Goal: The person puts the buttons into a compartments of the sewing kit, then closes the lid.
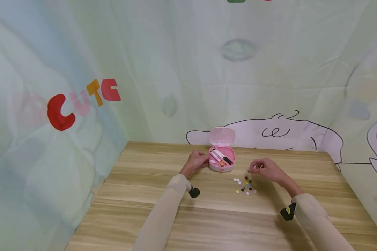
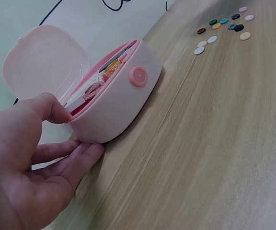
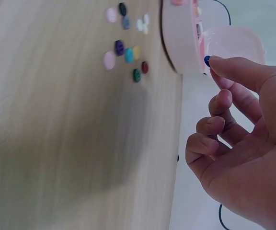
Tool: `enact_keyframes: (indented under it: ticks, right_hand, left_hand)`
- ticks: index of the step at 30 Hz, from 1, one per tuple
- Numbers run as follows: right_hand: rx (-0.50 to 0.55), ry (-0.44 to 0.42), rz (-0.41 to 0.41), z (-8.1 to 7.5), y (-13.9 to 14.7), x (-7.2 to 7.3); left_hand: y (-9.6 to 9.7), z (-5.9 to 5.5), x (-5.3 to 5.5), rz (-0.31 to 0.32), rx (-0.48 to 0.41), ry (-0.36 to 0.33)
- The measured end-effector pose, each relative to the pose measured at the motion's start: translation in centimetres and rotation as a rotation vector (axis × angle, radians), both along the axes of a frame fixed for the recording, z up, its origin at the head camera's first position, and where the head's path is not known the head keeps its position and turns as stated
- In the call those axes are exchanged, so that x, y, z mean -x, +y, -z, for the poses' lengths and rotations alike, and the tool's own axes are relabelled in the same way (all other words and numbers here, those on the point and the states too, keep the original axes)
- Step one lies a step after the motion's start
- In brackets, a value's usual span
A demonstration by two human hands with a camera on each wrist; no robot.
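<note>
A small pink sewing box (image 2: 109, 112) stands on the table with its translucent pink lid (image 1: 222, 136) swung up at the back. My left hand (image 1: 197, 161) grips the box's left side, thumb over the rim and the other fingers low against the wall. Inside lie a slim white tool with a black end (image 1: 227, 160) and something orange (image 2: 111, 68). To the right of the box, above the tabletop, my right hand (image 1: 267, 169) pinches a dark blue button (image 3: 207, 61) between thumb and index finger. Several loose buttons (image 2: 199, 50) of mixed colours lie in front of that hand.
The wooden table (image 1: 207, 223) meets a printed fabric backdrop (image 1: 176, 69) close behind the box. Another fabric wall (image 1: 25, 167) runs along the left side. Black wrist cameras (image 1: 194, 191) sit on both forearms.
</note>
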State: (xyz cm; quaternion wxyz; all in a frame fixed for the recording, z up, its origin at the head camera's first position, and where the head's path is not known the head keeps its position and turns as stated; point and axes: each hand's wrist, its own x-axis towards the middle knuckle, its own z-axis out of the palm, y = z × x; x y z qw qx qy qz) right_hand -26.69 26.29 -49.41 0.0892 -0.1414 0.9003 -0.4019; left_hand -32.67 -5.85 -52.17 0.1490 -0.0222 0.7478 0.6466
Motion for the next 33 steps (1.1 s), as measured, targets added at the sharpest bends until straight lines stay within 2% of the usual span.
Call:
enact_keyframes:
  ticks: [7, 14, 24, 33]
  right_hand:
    - [0.042, -0.08, 0.035, -0.5, -1.2, 1.7]
    - [0.143, -0.18, 0.054, -1.0, -2.2, 2.7]
    - [0.285, -0.26, 0.064, -1.1, -3.8, 4.6]
    - [0.409, -0.37, 0.204, -1.0, -5.6, 5.7]
  left_hand:
    - [0.0, 0.1, 0.0, -0.005, 0.0, 0.008]
    - [0.2, 0.1, 0.0, -0.009, -0.001, 0.004]
    - [0.0, 0.0, 0.0, -0.004, -0.003, 0.0]
    - [0.2, 0.0, 0.0, -0.001, -0.007, 0.005]
